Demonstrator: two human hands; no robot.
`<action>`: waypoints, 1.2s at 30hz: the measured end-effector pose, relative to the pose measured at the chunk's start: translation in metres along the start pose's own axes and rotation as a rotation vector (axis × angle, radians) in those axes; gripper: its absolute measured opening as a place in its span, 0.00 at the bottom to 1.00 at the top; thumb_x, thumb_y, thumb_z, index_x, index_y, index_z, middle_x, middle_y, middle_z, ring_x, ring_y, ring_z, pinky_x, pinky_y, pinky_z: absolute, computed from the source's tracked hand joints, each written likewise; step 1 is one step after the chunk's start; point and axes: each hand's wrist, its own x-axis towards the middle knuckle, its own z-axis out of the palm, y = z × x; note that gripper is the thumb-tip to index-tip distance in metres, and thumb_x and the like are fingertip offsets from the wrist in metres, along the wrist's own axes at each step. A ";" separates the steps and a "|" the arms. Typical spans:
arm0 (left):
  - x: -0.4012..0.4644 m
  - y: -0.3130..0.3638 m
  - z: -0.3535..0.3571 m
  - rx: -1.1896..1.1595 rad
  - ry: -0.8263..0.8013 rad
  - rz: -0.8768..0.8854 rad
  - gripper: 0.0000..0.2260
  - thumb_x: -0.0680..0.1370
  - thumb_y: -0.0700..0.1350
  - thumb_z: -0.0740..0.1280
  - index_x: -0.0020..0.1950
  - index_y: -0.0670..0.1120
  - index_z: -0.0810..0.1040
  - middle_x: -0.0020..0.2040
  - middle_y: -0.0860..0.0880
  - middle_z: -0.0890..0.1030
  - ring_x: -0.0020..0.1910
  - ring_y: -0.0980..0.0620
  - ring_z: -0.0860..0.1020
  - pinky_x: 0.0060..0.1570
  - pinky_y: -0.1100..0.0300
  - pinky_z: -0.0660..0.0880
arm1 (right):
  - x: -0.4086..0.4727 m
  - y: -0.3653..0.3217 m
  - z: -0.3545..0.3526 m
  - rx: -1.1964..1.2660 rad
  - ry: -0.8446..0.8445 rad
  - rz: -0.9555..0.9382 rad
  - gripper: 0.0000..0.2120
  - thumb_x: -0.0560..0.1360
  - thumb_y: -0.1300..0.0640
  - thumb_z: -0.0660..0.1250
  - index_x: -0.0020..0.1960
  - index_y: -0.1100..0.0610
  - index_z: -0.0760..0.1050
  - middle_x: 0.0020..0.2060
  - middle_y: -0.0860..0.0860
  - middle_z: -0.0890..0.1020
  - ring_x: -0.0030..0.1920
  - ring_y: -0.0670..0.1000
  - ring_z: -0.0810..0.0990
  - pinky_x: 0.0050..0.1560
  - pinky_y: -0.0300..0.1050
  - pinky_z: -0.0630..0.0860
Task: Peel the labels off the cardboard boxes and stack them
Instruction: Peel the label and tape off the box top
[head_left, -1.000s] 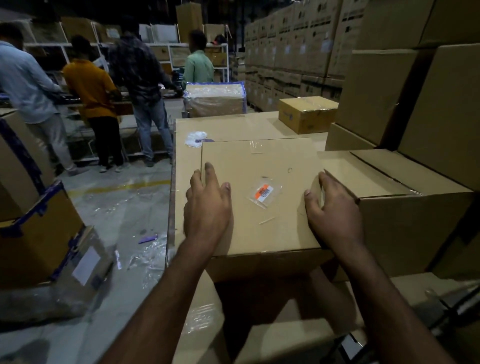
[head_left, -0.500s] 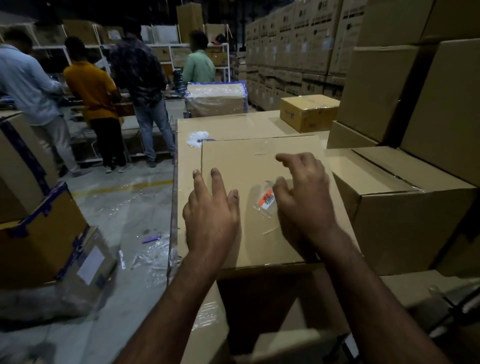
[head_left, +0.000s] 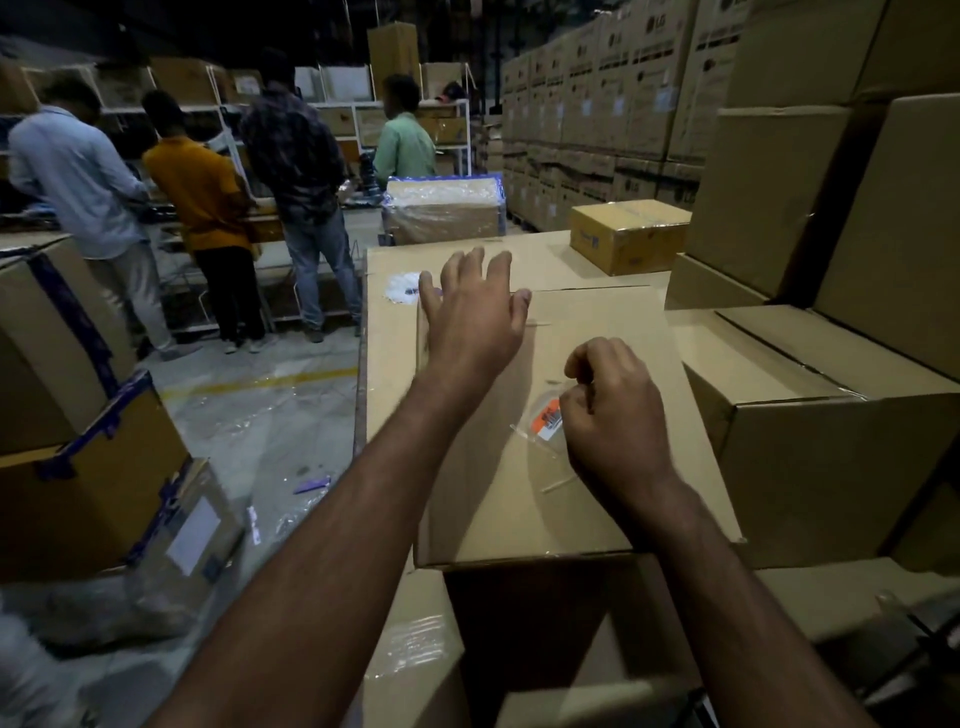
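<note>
Orange label (head_left: 549, 419) lies just left of curled right hand (head_left: 613, 415).

Your box (head_left: 561, 483) sits on a larger carton (head_left: 395, 374), label (head_left: 549, 419) on top, right of centre; another box (head_left: 810, 410) touches its right; a small box (head_left: 626, 236) far right.

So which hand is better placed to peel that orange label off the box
Right. The right hand is curled at the orange label, fingertips at its edge; the left hand lies flat at the box's far corner, steadying it.
</note>
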 end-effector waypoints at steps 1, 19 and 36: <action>0.003 0.000 0.007 0.023 -0.013 0.004 0.20 0.84 0.54 0.54 0.74 0.49 0.67 0.73 0.44 0.70 0.74 0.44 0.65 0.75 0.39 0.51 | -0.002 0.001 -0.001 -0.010 -0.006 -0.009 0.07 0.74 0.63 0.65 0.50 0.53 0.72 0.45 0.48 0.75 0.45 0.47 0.73 0.45 0.49 0.79; 0.009 -0.016 0.037 0.125 0.114 0.071 0.19 0.83 0.53 0.49 0.62 0.48 0.76 0.57 0.46 0.81 0.58 0.44 0.77 0.69 0.43 0.62 | 0.006 0.003 0.011 -0.249 -0.140 -0.046 0.11 0.75 0.50 0.62 0.56 0.51 0.71 0.48 0.49 0.76 0.49 0.50 0.72 0.53 0.55 0.73; 0.011 -0.018 0.040 0.122 0.115 0.071 0.20 0.82 0.53 0.48 0.62 0.48 0.76 0.57 0.47 0.81 0.58 0.45 0.77 0.67 0.45 0.63 | 0.003 0.003 0.008 -0.107 -0.119 -0.005 0.13 0.75 0.52 0.63 0.58 0.53 0.70 0.48 0.48 0.76 0.48 0.47 0.72 0.54 0.50 0.73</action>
